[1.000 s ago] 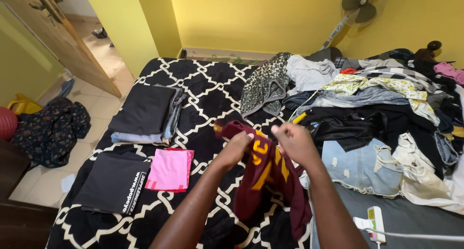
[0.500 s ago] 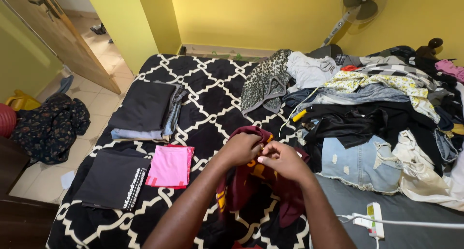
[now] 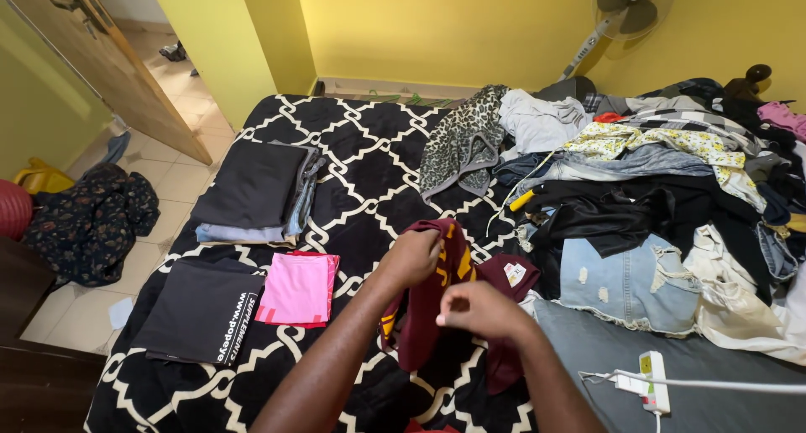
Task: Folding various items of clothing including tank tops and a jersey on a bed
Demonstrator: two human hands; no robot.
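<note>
Both hands, left (image 3: 413, 257) and right (image 3: 477, 309), have drawn together, each gripping one maroon garment (image 3: 437, 315).

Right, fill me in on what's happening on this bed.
A person stands over a bed with a black-and-white patterned blanket, both hands gripping a maroon garment with yellow lettering. The left hand pinches its upper edge; the right hand holds it lower down. Folded dark clothes, a folded pink cloth and a folded black shirt lie to the left; a heap of unfolded clothes fills the right.
</note>
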